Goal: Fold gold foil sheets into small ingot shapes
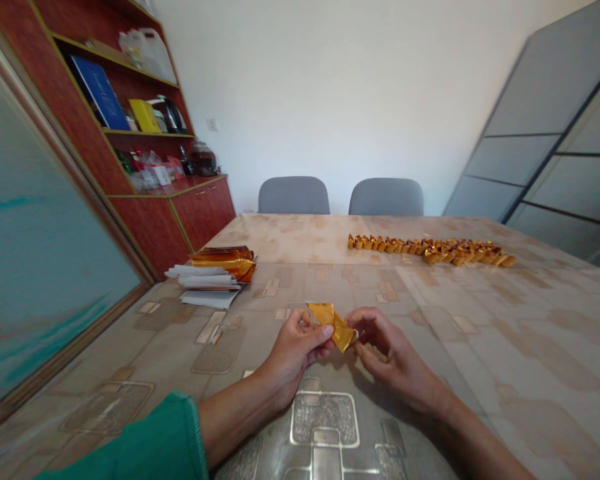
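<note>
A partly folded piece of gold foil paper (pixel 344 335) is held above the near part of the table. My left hand (pixel 300 343) pinches it between thumb and fingers on its left side. At its right end, the thumb and fingers of my right hand (pixel 390 350) curve around the edge, with a gap between them; how firmly they touch the paper is hard to make out. Further left lies a stack of gold and white paper sheets (pixel 210 295). Rows of small folded gold paper pieces (pixel 395 247) stand toward the back right.
A patterned cloth covers the table (pixel 480 373). Two grey chairs (pixel 293 195) stand at its far side. A red-brown cabinet (pixel 200 210) with bottles, a kettle and boxes is at the left, and grey panelled doors (pixel 525 93) are at the right.
</note>
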The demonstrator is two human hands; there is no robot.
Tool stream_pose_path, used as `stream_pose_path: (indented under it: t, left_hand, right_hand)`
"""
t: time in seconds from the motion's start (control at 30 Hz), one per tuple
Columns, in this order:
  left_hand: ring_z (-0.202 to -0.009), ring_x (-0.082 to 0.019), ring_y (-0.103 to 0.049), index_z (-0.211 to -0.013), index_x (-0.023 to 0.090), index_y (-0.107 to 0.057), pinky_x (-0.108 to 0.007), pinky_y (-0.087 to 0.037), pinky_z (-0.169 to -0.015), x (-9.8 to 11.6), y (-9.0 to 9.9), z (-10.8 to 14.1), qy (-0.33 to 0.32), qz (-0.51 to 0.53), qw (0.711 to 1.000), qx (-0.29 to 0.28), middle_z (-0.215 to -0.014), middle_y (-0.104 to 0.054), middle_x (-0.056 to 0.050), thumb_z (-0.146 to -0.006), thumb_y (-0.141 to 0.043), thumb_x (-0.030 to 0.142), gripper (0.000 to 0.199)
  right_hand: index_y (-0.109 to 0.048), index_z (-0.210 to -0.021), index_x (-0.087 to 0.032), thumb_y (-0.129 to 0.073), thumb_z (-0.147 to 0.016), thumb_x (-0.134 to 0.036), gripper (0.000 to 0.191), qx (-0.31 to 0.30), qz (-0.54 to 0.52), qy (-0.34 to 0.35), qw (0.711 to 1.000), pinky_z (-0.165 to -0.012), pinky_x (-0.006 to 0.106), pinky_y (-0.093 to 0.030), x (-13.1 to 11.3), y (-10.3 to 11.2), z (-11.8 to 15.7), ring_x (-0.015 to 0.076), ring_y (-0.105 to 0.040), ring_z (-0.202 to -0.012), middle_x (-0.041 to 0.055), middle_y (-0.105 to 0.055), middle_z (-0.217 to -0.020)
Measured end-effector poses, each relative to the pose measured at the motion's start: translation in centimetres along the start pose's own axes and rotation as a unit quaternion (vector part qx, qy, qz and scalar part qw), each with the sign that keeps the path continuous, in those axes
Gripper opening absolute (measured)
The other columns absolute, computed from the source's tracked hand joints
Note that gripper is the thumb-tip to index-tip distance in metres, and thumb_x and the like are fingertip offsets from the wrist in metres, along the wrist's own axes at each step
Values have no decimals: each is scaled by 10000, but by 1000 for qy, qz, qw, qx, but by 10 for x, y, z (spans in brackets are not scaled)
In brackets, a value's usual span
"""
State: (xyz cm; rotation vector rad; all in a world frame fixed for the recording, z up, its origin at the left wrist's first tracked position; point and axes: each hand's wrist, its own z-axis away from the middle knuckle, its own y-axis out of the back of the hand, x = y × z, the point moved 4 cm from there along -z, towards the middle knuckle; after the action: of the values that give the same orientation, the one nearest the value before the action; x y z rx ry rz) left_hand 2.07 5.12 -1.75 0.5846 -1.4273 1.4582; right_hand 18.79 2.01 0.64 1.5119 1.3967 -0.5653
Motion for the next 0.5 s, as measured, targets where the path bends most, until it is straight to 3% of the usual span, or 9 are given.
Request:
stream_pose_path:
  t: [0.1,0.17,0.3,0.4,0.5]
  left_hand:
    - [-567,-91,-586,-721,201,-426,-166,-433,-536,2,0,-1,-28,-6,1000,4,-625,-594,61,-593,-929,330,535]
    - [-584,-89,-578,-726,189,-491,-169,-434,-553,4,-1,-1,-59,-24,998,4,-649,-611,50,-630,-906,332,449]
    - [-656,-114,-600,-824,160,-683,-210,-474,-633,7,-2,-1,-122,-85,989,-5,-777,-692,-11,-709,-839,339,264]
    - [-708,-156,-628,-885,154,-765,-254,-495,-693,7,-2,0,-127,-106,986,-20,-795,-716,-45,-738,-805,334,236]
    - [-764,-183,-632,-917,191,-802,-268,-488,-721,14,-4,2,-187,-192,963,-30,-837,-709,-50,-736,-780,240,189]
  right_hand:
    - [-611,-1011,-250,-558,-907,-140,160,-8,66,56,996,-724,287,-482,-5,-3,-3,167,-585,-808,22,-630,-918]
    - [-631,-940,-244,-578,-903,-134,127,5,88,70,994,-680,271,-458,-6,-4,-4,158,-575,-750,6,-633,-851]
    - [-657,-894,-238,-625,-869,-122,124,48,82,61,994,-657,258,-443,-3,-1,-4,151,-588,-705,-9,-654,-789]
    - [-661,-884,-236,-622,-864,-117,127,64,73,46,994,-670,258,-454,1,1,-4,154,-613,-716,-9,-676,-797]
    - [-657,-888,-234,-608,-880,-139,106,81,63,29,994,-665,263,-458,3,2,-4,160,-621,-720,-3,-685,-805]
